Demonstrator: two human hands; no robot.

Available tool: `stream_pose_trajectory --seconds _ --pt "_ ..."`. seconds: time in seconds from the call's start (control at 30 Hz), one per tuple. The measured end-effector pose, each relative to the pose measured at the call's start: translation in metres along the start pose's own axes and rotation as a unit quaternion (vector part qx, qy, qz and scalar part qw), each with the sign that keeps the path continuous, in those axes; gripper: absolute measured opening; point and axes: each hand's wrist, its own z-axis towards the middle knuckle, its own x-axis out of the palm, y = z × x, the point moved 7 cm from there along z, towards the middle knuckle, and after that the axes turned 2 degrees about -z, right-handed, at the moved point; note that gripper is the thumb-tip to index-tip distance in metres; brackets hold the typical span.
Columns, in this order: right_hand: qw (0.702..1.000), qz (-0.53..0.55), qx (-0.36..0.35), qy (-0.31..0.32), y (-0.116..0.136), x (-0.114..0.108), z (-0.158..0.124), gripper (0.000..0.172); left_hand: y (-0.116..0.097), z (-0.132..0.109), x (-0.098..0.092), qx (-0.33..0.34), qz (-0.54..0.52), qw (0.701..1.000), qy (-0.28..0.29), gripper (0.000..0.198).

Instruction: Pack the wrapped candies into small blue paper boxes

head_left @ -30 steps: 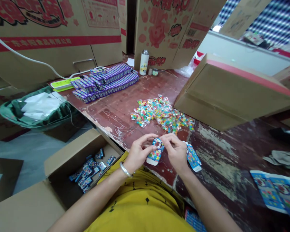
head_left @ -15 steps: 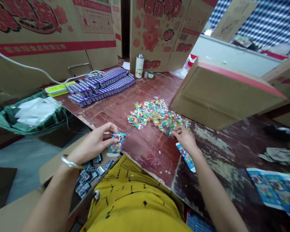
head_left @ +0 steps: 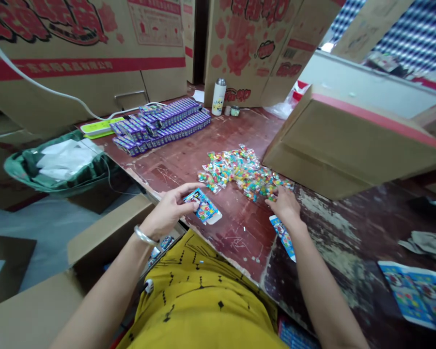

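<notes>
- Small blue box point(head_left: 205, 206): near-left of the candy pile point(head_left: 240, 169), in the left hand point(head_left: 179, 206). Left grip pinches it, thumb on the printed front. White end flap sticks out; too hard a squeeze could crease the thin card, too loose and it may slip.
- Right hand point(head_left: 283, 206): at the candy pile's near-right edge, fingers curled. Can't tell if its grip has a packet. Packets overlap, so it might catch two or drag neighbours.
- Blue carton piece point(head_left: 284, 238): nearer than the pile, just below the right hand; wrist could nudge it.
- Open cardboard box point(head_left: 109, 232): farther near-left of the pile, beside the desk point(head_left: 236, 127); a slipped box could drop inside.
- Big carton point(head_left: 349, 145): right of the pile, close; a bump could shove packets.
</notes>
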Motion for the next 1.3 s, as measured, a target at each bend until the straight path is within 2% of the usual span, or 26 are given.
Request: stream_pose_trajectory --seconds 0.1,0.17,0.23,0.3,0.37,0.43,0.5,0.57,0.63,0.7,0.77,0.83,0.93,1.03,1.1,1.17,1.3 --pt "0.997 0.010 -0.079 -0.010 0.016 -0.008 0.002 0.039 0.010 0.004 -0.001 -0.001 0.008 0.999 -0.032 0.025" --pt "0.998 0.020 -0.052 -0.002 0.011 -0.009 0.005 0.037 0.015 0.005 -0.002 -0.002 0.004 0.998 -0.066 0.026" --pt "0.999 0.041 0.021 0.015 -0.005 -0.006 0.007 0.036 0.021 0.004 0.003 -0.024 -0.021 0.997 -0.077 0.033" --pt "0.994 0.075 0.067 0.040 -0.019 0.000 0.007 0.026 0.028 0.004 0.013 -0.046 -0.049 0.996 -0.054 0.042" --pt "0.990 0.110 0.069 0.056 -0.025 0.004 0.006 0.015 0.034 0.005 0.025 -0.051 -0.051 0.997 -0.022 0.045" --pt "0.986 0.147 0.056 0.056 -0.023 0.001 0.002 0.013 0.042 0.008 0.035 -0.044 -0.017 0.999 0.000 0.039" --pt "0.980 0.191 0.043 0.048 -0.013 -0.010 -0.006 0.019 0.049 0.010 0.045 -0.026 0.038 0.999 0.014 0.030" --pt "0.963 0.269 0.023 0.028 0.005 -0.030 -0.018 0.028 0.054 0.011 0.057 -0.002 0.095 0.995 0.028 0.026" --pt "0.909 0.416 -0.020 -0.006 0.029 -0.058 -0.034 0.030 0.054 0.010 0.069 0.015 0.132 0.990 0.042 0.027" --pt "0.877 0.476 -0.061 -0.022 0.054 -0.082 -0.050 0.029 0.052 0.008 0.079 0.018 0.146 0.988 0.050 0.029" --pt "0.890 0.440 -0.101 -0.063 0.074 -0.100 -0.063 0.023 0.049 0.005 0.086 0.018 0.143 0.988 0.055 0.030" --pt "0.915 0.367 -0.140 -0.095 0.089 -0.109 -0.070 0.018 0.046 0.003 0.090 0.022 0.124 0.990 0.056 0.028" --pt "0.926 0.304 -0.203 -0.098 0.105 -0.107 -0.073 0.015 0.043 0.001 0.091 0.035 0.080 0.995 0.047 0.027" --pt "0.899 0.359 -0.240 -0.080 0.108 -0.103 -0.076 0.017 0.039 -0.001 0.087 0.047 0.044 0.998 0.015 0.043" --pt "0.870 0.440 -0.217 -0.051 0.104 -0.098 -0.079 0.020 0.035 -0.003 0.085 0.061 0.029 0.998 -0.008 0.062" --pt "0.838 0.520 -0.168 -0.011 0.100 -0.086 -0.083 0.021 0.032 -0.005 0.086 0.074 0.016 0.997 -0.009 0.070" --pt "0.766 0.637 -0.084 0.038 0.099 -0.059 -0.092 0.029 0.032 -0.005 0.094 0.068 -0.032 0.997 0.029 0.058"
